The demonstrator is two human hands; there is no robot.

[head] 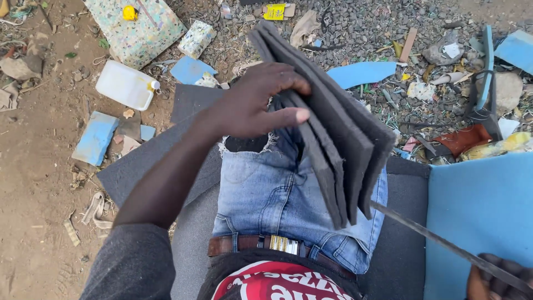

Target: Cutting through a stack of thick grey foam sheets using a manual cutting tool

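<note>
My left hand (252, 103) grips a stack of several dark grey foam sheets (333, 133), held on edge over my lap, thumb pressed against the near side. My right hand (497, 280) sits at the bottom right corner, closed around the handle of a long thin blade (427, 236) that points up and left towards the lower end of the foam stack. I am seated, with blue denim shorts (277, 194) and a brown belt (250, 243) visible below the stack.
A large blue foam sheet (480, 216) lies to my right over a grey foam sheet (189, 100). On the dirt to the left are a white plastic jerrycan (125, 84), blue foam offcuts (95, 138) and a speckled foam block (136, 30). Gravel and scraps litter the back.
</note>
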